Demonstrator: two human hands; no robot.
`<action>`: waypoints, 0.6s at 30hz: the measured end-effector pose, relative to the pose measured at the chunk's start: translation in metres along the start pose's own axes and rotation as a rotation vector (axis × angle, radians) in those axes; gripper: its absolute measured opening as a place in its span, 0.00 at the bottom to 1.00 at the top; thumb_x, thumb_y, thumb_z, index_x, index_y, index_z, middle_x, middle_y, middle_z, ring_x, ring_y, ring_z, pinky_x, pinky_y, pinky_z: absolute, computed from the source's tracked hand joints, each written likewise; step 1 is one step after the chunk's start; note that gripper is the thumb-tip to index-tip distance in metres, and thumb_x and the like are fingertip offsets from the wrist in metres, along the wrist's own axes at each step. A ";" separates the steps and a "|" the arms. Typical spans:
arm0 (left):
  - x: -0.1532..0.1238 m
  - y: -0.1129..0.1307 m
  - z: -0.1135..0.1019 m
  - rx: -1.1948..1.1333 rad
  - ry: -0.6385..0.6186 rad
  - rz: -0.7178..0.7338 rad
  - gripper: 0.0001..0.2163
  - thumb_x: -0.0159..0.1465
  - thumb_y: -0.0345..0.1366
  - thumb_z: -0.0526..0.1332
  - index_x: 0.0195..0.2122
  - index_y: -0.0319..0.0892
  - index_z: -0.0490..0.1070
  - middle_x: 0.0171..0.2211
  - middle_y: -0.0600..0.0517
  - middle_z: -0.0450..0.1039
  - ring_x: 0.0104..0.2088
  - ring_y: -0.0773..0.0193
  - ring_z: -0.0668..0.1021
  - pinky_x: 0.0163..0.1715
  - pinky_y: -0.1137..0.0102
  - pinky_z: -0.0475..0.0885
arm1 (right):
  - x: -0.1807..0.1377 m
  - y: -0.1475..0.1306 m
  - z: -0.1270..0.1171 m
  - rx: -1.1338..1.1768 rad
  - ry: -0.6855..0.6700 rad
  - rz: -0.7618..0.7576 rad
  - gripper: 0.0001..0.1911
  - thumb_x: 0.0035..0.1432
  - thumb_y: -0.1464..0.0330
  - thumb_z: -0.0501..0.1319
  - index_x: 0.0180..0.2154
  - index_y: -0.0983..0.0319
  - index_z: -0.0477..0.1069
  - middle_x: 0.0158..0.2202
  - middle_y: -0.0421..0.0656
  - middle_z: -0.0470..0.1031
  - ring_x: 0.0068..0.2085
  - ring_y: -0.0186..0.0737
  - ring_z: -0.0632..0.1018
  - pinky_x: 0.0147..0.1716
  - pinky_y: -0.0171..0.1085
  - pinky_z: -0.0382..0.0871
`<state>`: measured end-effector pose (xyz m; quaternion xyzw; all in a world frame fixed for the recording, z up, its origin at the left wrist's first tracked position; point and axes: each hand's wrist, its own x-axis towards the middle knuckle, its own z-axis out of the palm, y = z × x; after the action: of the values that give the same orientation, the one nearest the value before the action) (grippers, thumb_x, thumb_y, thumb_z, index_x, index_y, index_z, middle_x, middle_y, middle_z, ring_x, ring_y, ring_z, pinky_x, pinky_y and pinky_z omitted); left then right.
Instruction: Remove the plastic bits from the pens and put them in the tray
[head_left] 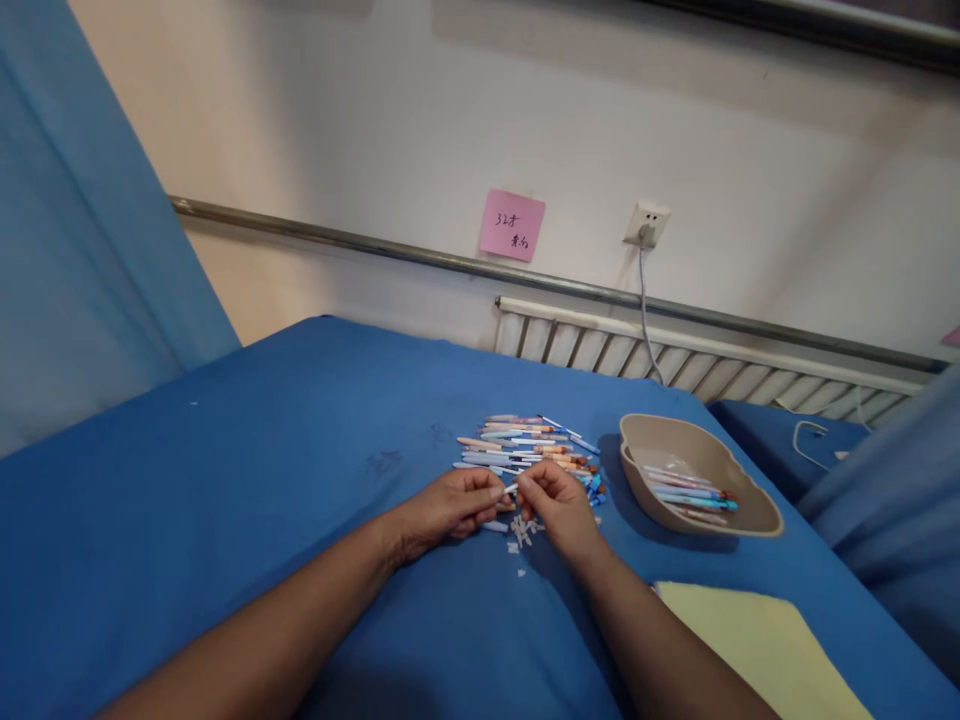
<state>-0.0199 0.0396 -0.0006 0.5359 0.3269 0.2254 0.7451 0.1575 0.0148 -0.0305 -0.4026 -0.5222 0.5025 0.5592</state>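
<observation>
The left hand [450, 503] pinches a thin white piece [510, 489] between its thumb and finger. The right hand [556, 500] is curled up at the other end of it, but I cannot tell if those fingers grip it too. With that piece as the middle of the clock, a heap of pens [517, 445] lies at 12, right by the hands. Small pale bits [523, 530] sit at 6, just below the fingers. The tan bowl [626, 440] is at 3, with some pens in it [690, 492], and a yellow sheet [750, 640] is at 4. All of them are on the blue cloth [300, 560].

The white piece looks tiny, so it could slip if the pinch is too soft, and it could bend if the pinch is too hard. If it drops, it might get lost in the pale bits, which look much like it. A knuckle could bump the heap, because the hands are so near, and make pens roll. A sleeveless arm sweeping toward 6 could also brush the bits away
</observation>
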 end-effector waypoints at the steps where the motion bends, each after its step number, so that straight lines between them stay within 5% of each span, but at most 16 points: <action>1: 0.000 0.001 -0.001 0.004 0.014 0.000 0.16 0.56 0.47 0.64 0.31 0.39 0.66 0.19 0.60 0.60 0.15 0.78 0.54 0.14 0.78 0.44 | 0.001 0.001 0.000 0.001 0.002 0.001 0.15 0.53 0.55 0.63 0.28 0.61 0.67 0.21 0.36 0.70 0.19 0.30 0.68 0.20 0.31 0.61; 13: 0.006 0.006 -0.026 -0.244 0.348 0.133 0.11 0.56 0.40 0.62 0.33 0.39 0.65 0.19 0.61 0.58 0.13 0.80 0.52 0.12 0.81 0.43 | 0.010 0.001 -0.020 0.021 0.240 -0.052 0.16 0.55 0.55 0.60 0.30 0.61 0.69 0.23 0.36 0.69 0.20 0.30 0.66 0.22 0.31 0.59; 18: 0.008 0.002 -0.033 -0.263 0.336 0.148 0.11 0.57 0.41 0.62 0.34 0.39 0.65 0.19 0.61 0.58 0.12 0.80 0.53 0.11 0.81 0.44 | 0.011 -0.003 -0.013 0.044 0.296 -0.002 0.18 0.51 0.53 0.62 0.29 0.62 0.69 0.22 0.36 0.69 0.19 0.29 0.66 0.20 0.30 0.57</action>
<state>-0.0384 0.0668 -0.0078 0.4116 0.3739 0.4061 0.7252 0.1702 0.0261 -0.0268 -0.4595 -0.4234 0.4484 0.6392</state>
